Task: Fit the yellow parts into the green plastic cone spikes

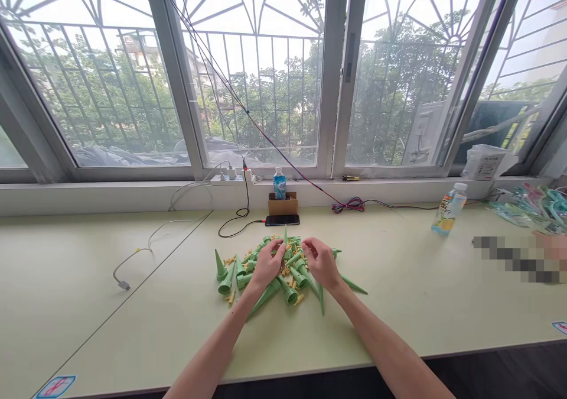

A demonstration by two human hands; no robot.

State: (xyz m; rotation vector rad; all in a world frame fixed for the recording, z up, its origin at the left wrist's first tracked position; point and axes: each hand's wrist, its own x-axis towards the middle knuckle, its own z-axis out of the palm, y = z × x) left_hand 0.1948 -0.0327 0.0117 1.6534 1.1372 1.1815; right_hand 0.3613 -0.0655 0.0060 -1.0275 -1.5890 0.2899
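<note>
My left hand (267, 264) is closed on a green plastic watering spike (286, 234), its point sticking up past the fingers. To the right, my right hand (322, 265) has its fingers curled together over the pile; whatever they pinch, if anything, is hidden. Around and beneath both hands lies a heap of similar green cone-shaped spikes, such as one upright spike (220, 266) at the left and another spike (287, 291) lying with its hollow collar facing me. Small yellow plastic pieces (231, 297) are scattered among them.
A phone (282, 220) on a cable lies beyond the pile, before a cardboard box (283, 205) and a blue-labelled bottle (279, 185). Rightward stand a drink bottle (449, 211) and plastic-wrapped items (538, 207); another person's hand (551, 245) shows at the edge. A loose cable (123, 284) lies left.
</note>
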